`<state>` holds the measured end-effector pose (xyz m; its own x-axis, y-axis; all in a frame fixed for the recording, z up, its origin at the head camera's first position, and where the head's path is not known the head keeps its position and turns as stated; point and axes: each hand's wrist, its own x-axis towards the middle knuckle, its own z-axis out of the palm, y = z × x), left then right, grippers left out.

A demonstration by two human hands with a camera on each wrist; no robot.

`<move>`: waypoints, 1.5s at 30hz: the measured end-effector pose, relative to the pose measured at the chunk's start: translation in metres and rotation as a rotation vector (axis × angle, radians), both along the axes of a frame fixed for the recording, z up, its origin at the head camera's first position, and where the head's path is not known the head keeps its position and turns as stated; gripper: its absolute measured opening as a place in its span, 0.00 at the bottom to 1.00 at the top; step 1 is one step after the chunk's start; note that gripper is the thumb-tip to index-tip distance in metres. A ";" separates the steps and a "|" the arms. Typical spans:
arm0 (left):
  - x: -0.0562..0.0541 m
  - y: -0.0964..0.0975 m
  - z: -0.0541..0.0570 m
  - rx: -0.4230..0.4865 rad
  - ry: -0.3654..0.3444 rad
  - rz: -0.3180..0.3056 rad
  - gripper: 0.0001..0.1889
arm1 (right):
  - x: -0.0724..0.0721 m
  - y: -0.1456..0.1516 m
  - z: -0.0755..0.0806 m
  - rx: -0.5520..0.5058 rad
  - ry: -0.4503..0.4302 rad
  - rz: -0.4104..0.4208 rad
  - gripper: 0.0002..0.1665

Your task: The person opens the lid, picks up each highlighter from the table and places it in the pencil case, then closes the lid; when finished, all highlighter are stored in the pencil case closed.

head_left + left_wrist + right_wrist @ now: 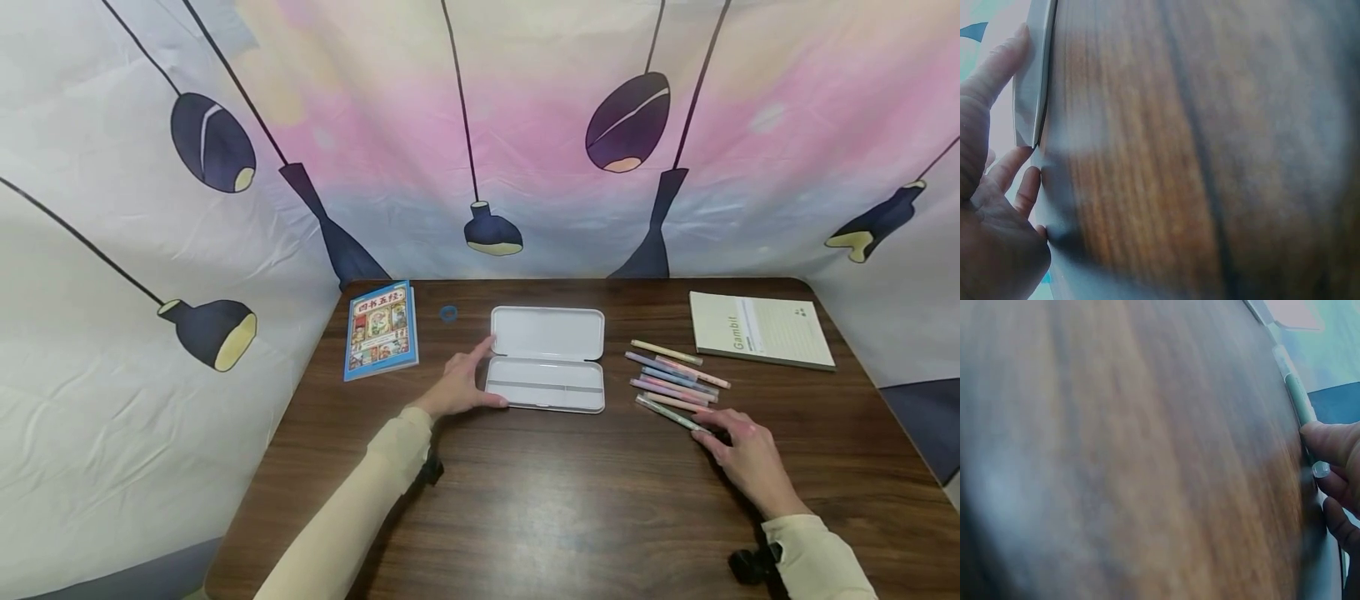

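A white pencil case [547,333] lies open on the table with its lid tipped back; its lower half shows a divider and no pens. Thumb and forefinger spread, my left hand [457,387] touches the case's left side. In the left wrist view, that hand [997,212] is against the case's edge [1032,81]. My right hand [750,458] pinches the near end of a green pen [667,412] between thumb and fingers. The right wrist view shows the same pen [1298,397] in the fingertips. Several pastel pens [678,372] lie loosely side by side just beyond it.
A blue-edged picture book [381,332] lies at the back left. Near it is a small blue ring [448,313]. At the back right lies a pale notebook [765,329]. A printed cloth [525,125] hangs behind the brown wooden table [555,500].
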<state>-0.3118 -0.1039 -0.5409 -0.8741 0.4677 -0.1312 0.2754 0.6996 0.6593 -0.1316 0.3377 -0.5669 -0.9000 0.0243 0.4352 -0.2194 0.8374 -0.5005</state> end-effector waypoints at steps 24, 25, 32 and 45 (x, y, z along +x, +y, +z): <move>0.000 -0.010 0.003 0.031 0.063 -0.034 0.65 | -0.069 -0.059 0.027 -0.100 0.054 0.130 0.13; 0.000 -0.010 0.002 0.029 0.061 -0.033 0.65 | -0.073 -0.063 0.028 -0.100 0.048 0.137 0.13; -0.001 -0.003 0.000 0.029 0.063 -0.045 0.65 | -0.095 -0.087 0.036 -0.111 -0.019 0.227 0.11; 0.004 0.002 0.001 0.018 0.066 -0.056 0.65 | -0.112 -0.125 0.031 -0.104 -0.114 0.360 0.13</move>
<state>-0.3076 -0.1016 -0.5396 -0.8532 0.5175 -0.0649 0.3570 0.6701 0.6508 -0.2434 0.2131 -0.5363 -0.9013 -0.2634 0.3438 -0.4283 0.6602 -0.6170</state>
